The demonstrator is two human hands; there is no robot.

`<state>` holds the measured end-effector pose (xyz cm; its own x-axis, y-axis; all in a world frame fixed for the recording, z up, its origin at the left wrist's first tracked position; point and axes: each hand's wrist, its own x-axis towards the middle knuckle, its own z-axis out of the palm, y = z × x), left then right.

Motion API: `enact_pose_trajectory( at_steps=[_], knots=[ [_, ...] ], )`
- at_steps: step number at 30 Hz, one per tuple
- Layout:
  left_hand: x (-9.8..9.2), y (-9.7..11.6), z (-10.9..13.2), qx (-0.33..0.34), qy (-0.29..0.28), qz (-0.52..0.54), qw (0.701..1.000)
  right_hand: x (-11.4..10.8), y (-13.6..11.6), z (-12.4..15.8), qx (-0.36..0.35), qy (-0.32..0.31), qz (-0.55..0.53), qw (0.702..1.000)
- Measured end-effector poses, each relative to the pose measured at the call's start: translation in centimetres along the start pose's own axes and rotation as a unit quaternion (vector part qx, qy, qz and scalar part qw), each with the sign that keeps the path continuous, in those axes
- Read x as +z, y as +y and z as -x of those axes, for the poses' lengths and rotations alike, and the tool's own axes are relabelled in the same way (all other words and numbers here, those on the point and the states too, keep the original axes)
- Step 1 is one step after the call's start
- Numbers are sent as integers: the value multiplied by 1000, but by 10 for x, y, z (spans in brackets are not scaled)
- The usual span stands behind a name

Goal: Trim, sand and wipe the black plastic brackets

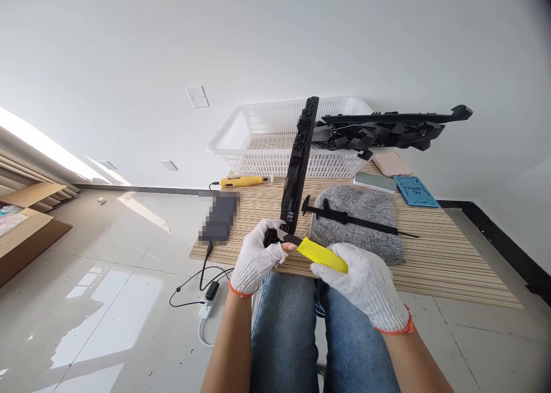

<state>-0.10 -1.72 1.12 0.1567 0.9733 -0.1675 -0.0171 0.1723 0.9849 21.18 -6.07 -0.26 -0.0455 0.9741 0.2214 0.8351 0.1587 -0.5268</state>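
Note:
My left hand [259, 256], in a white knit glove, is closed around the near end of a long black plastic trim part [297, 166]. That part points away from me, its far end above the basket's rim. In my gloved right hand [365, 279] is a utility knife [321, 253] with a yellow handle. Its blade points left and lies against or just over the part's near end, close to my left thumb; whether it touches I cannot tell.
A white plastic basket [258, 152] holds several black plastic parts [383, 132], some jutting out right. A black caliper [344, 216] lies on a folded grey cloth [357, 241]. Around are a yellow rotary tool [243, 181], a blue booklet-like item [415, 191] and a power strip [209, 307] on the floor.

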Motion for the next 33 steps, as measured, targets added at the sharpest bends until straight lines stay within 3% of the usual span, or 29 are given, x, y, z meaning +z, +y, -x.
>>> enact_pose_trajectory(
  at_steps=[9, 20, 33],
  knots=[
    [0, -2, -3, 33, 7, -9, 999, 2, 3, -3, -26, 9, -7, 1000],
    [2, -1, -3, 117, 30, -110, 987, 8, 6, -7, -58, 27, 18, 998],
    [-2, -10, -9, 58, -16, -13, 998, 4, 3, -12, -2, -29, -13, 999]
  ],
)
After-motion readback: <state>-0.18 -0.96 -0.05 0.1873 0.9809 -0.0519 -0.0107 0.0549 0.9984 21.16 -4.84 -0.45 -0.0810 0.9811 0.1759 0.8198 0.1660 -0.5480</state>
